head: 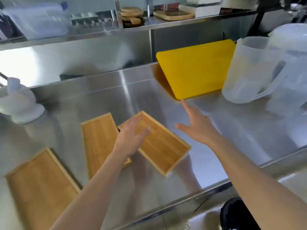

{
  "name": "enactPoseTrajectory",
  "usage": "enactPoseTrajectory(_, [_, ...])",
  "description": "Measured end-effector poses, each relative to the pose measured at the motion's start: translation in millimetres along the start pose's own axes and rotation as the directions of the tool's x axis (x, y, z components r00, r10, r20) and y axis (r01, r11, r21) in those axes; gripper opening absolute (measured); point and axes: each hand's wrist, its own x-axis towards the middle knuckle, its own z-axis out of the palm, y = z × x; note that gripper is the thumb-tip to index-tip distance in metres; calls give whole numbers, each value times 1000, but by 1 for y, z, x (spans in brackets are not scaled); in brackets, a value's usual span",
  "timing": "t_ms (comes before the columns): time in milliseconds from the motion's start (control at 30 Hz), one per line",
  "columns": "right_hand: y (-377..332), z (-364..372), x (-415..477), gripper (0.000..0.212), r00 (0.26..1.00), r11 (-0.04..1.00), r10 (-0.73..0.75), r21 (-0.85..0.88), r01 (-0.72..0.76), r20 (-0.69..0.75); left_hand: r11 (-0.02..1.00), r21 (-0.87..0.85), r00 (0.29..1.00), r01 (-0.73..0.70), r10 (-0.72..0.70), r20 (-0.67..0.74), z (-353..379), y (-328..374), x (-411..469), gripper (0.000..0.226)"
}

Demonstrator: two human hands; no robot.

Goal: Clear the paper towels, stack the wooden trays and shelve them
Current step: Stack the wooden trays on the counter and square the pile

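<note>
Head view: three wooden trays on our steel counter.
Our left hand hovers spread over the right tray; our right hand is spread, empty. Middle tray and left tray are partly arm-covered. No writing is legible; shelf items are blurred.

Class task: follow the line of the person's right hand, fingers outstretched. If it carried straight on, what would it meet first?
Most likely the near corner of the yellow plastic cutting board; the right hand points at it, though depth is uncertain.
</note>
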Motion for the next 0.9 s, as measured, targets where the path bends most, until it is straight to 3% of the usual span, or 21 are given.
enactPoseTrajectory(200, [3, 32, 12, 76, 984, 996, 86, 14, -89, 155, 992, -67, 994, 103, -100, 45, 19, -33, -12, 53])
enactPoseTrajectory(333, [16, 49, 15, 75, 966, 990, 136, 0, -140, 219, 976, -64, 975, 207, -201, 95, 41, -45, -22, 63])
enactPoseTrajectory(467, [28, 68, 11, 75, 940, 986, 164, -21, -165, 300, 949, 153, 948, 275, -294, 120, 65, -47, -35, 80])
enactPoseTrajectory(567, [32, 81, 6, 73, 922, 983, 180, -37, -179, 341, 923, 247, 940, 296, -327, 93, 81, -40, -44, 80])
enactPoseTrajectory(633, [32, 89, 2, 73, 932, 988, 155, -57, -144, 328, 924, 216, 939, 315, -337, 71, 92, -34, -48, 80])
enactPoseTrajectory(700, [29, 93, 0, 73, 948, 988, 151, -27, -149, 279, 924, 36, 922, 380, -381, 72, 101, -27, -49, 85])
enactPoseTrajectory(767, [25, 96, 0, 73, 949, 977, 193, 46, -210, 249, 801, -348, 869, 488, -482, 109, 106, -21, -46, 92])
enactPoseTrajectory(833, [21, 97, 2, 72, 931, 943, 245, 156, -293, 271, 516, -680, 797, 520, -579, 170, 104, -15, -42, 90])
enactPoseTrajectory(900, [18, 96, 4, 69, 905, 877, 291, 291, -382, 311, 309, -796, 739, 521, -629, 239, 96, -7, -37, 87])
